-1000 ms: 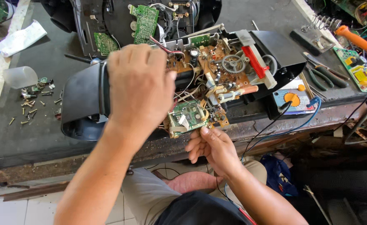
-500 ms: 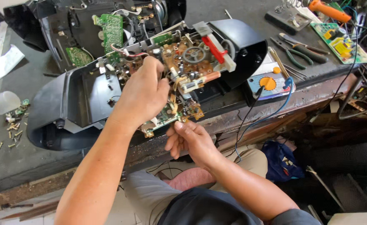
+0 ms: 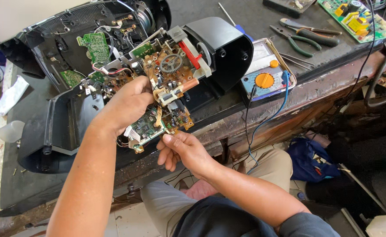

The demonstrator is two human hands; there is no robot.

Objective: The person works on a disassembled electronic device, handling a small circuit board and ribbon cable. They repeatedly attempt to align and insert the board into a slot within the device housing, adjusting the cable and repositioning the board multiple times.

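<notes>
Brown circuit assembly [image 3: 166, 83]: sits in the opened black casing [image 3: 219, 48] on the counter [image 3: 35, 188], its lower edge jutting over the front.
Left hand [image 3: 125, 103]: fingers curled closed around the assembly's middle, gripping it from the left.
Right hand [image 3: 182, 149]: below the counter edge, thumb and fingers pinched shut on the assembly's lower corner by the green board [image 3: 147, 127].
Multimeter [image 3: 265, 74]: lies just right of the casing, blue lead [image 3: 280, 105] hanging off.
Pliers [image 3: 296, 41]: farther back right.

A multimeter [image 3: 267, 74] at the bench edge — pale rectangular screen above its orange dial.
</notes>
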